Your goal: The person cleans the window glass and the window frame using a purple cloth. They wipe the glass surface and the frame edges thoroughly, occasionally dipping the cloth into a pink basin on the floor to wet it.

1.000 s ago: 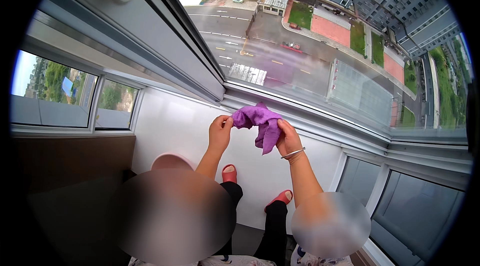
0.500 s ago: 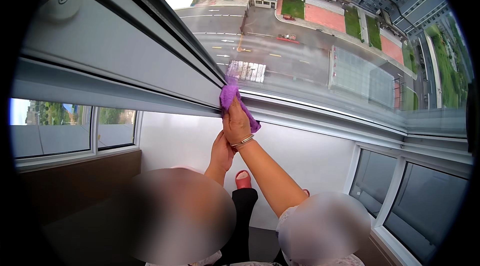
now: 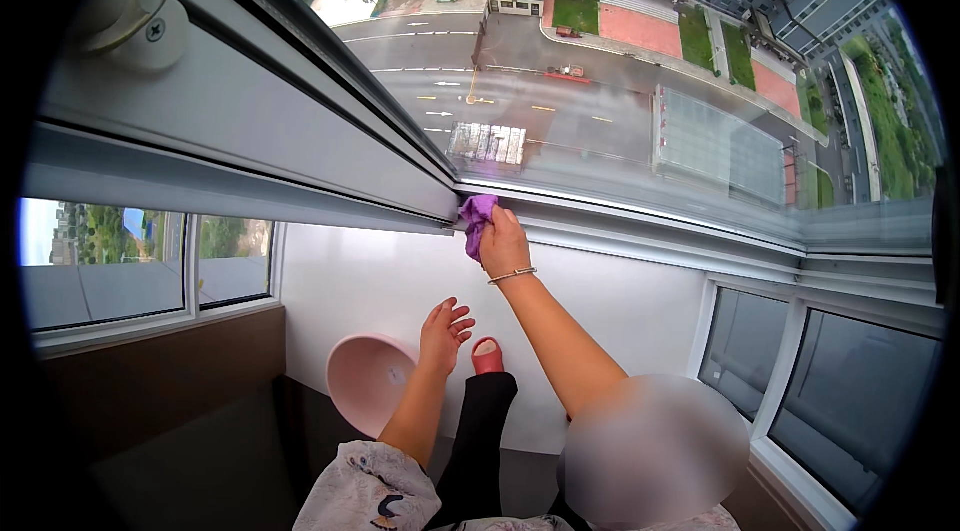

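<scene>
Cloth (image 3: 477, 222) is bunched in your right hand (image 3: 504, 243) against the window track (image 3: 620, 231) to wipe; left hand (image 3: 443, 333) hangs released below the track.

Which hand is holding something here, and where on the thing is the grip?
The right hand holds a purple cloth, bunched in the fingers and pressed against the window frame. The left hand is open and holds nothing.

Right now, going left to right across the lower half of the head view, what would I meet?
Round pink plastic basin → empty, open left hand → red slipper on a foot → right hand pressing a crumpled purple cloth into the window frame's track → grey-framed lower window panes.
</scene>
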Motion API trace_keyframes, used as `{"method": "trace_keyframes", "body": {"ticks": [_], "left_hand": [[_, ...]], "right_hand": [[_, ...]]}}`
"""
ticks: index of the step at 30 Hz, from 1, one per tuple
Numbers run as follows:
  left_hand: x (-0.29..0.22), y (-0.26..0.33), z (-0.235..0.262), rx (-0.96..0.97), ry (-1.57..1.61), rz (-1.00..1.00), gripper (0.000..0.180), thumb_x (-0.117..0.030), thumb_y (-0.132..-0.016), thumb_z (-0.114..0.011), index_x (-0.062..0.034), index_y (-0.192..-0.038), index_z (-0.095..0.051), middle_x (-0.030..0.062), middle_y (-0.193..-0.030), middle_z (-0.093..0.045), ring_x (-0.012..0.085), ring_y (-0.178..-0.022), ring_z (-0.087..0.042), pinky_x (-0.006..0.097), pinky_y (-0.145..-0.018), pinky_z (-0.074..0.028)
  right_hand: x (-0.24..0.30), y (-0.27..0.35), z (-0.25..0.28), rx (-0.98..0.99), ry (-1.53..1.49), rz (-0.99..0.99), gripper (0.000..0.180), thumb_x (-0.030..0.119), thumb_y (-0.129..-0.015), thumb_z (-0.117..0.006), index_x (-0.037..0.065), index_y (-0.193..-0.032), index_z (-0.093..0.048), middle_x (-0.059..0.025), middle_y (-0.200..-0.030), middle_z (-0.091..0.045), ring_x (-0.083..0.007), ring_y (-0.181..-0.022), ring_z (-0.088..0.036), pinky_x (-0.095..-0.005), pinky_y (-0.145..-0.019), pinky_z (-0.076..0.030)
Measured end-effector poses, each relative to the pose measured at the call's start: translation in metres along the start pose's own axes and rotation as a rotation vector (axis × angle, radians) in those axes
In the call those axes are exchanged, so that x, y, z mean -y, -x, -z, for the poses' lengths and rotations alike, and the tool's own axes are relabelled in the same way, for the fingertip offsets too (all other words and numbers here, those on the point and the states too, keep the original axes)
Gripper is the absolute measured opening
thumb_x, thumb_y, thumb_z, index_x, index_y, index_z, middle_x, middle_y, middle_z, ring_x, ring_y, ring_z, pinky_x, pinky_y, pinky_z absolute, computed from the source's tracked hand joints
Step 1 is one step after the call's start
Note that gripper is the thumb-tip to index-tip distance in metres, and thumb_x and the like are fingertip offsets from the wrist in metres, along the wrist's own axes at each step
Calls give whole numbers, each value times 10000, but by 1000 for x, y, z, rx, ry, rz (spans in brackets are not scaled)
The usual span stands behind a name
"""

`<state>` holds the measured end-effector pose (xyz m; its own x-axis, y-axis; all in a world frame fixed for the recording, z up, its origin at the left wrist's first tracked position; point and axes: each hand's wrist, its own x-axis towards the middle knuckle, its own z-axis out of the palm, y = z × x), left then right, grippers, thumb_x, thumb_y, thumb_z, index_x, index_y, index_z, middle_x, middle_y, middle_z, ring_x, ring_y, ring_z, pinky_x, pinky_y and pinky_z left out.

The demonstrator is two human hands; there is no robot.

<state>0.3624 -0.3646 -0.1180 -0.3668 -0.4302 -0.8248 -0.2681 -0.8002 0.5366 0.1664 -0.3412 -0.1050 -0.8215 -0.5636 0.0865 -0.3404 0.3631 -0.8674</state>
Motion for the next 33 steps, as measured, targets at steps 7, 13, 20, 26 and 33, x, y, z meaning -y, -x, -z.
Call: {"method": "trace_keyframes", "body": {"ticks": [7, 13, 20, 26, 33], "left_hand": [[46, 12, 22, -23, 27, 99, 343, -301, -957, -474, -62, -1203, -467, 100, -1017, -600, 206, -822, -598, 305, -669, -482], [28, 29, 12, 38, 4, 59, 382, -288, -967, -471, -68, -1277, -428, 108, -1057, -588, 209, -854, -606, 304, -684, -488], [-57, 43, -63, 214, 16, -230, 456, -256, -964, -485, -89, -1363, -342, 103, -1150, -560, 197, -958, -587, 301, -741, -486], [-46, 76, -37, 184, 61, -202, 398, -241, -960, -489, -68, -1305, -393, 96, -1106, -588, 192, -926, -604, 295, -709, -489], [-32, 146, 1, 56, -61, -97, 312, -229, -971, -463, -78, -1243, -443, 101, -1050, -611, 207, -877, -619, 311, -692, -501]], "right_hand": [[6, -17, -25, -21, 221, 60, 272, 7, -778, -550, 22, -1050, -552, -185, -951, -576, -344, -821, -612, -443, -698, -495], [27, -29, 8, 373, 428, -247, 179, 144, -834, -516, 95, -994, -578, -161, -910, -624, -342, -819, -629, -466, -720, -504], [56, -40, 11, 57, -350, -195, 124, 68, -825, -481, -1, -896, -556, -228, -906, -593, -416, -868, -562, -448, -780, -452], [151, -44, 50, -130, -352, 26, 118, 38, -814, -475, -10, -889, -553, -214, -860, -552, -410, -833, -538, -466, -743, -438], [274, -64, 123, -238, -424, 390, 168, -19, -738, -501, -30, -903, -530, -209, -891, -501, -391, -847, -506, -447, -769, -429]]}}
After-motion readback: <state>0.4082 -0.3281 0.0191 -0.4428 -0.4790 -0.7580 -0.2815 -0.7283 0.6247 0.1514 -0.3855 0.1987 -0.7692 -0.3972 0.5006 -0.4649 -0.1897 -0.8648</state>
